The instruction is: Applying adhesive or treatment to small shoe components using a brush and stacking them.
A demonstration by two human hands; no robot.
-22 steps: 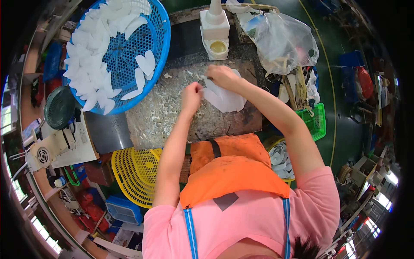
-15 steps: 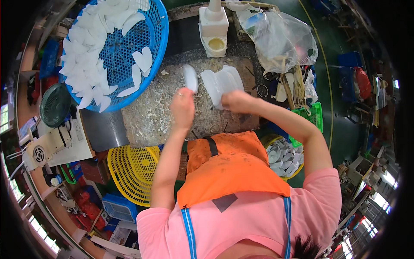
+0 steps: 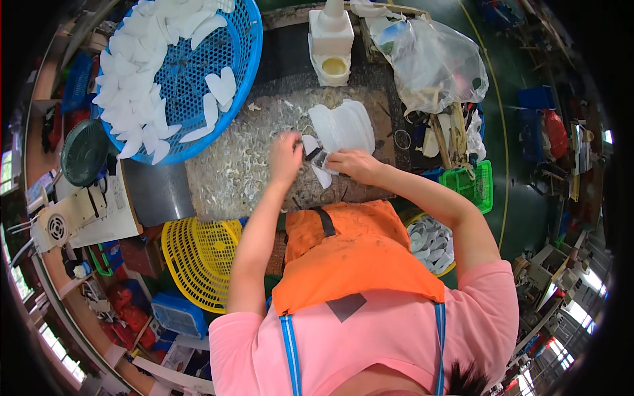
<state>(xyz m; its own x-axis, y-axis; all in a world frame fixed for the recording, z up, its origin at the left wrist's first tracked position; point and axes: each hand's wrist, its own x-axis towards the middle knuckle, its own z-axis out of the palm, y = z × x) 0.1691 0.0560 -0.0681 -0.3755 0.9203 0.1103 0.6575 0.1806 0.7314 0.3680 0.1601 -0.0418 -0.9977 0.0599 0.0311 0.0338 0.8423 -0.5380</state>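
Between my hands a slim white leaf-shaped piece (image 3: 321,177) lies low over the worn work board (image 3: 231,165), and a small dark and greyish piece (image 3: 317,157) crosses it. My left hand (image 3: 285,158) is closed beside its upper end; what the curled fingers pinch is blurred. From the right, my right hand (image 3: 355,165) has its fingers pressed together on the dark and greyish piece, whose exact kind I cannot make out. Just beyond my right fingers rests a stack of overlapping white pieces (image 3: 343,125).
At the far left stands a blue basket (image 3: 254,59) of white pieces. A white bottle-like container (image 3: 332,39) with a yellowish cup is at the back. A clear plastic bag (image 3: 439,66), wooden sticks (image 3: 441,138) and a green basket (image 3: 485,191) sit right; a yellow basket (image 3: 175,264) is lower left.
My left hand has come a little nearer to me and turned inward. My right hand has left the side of the stack and moved toward me, bringing the dark piece into sight between my hands.
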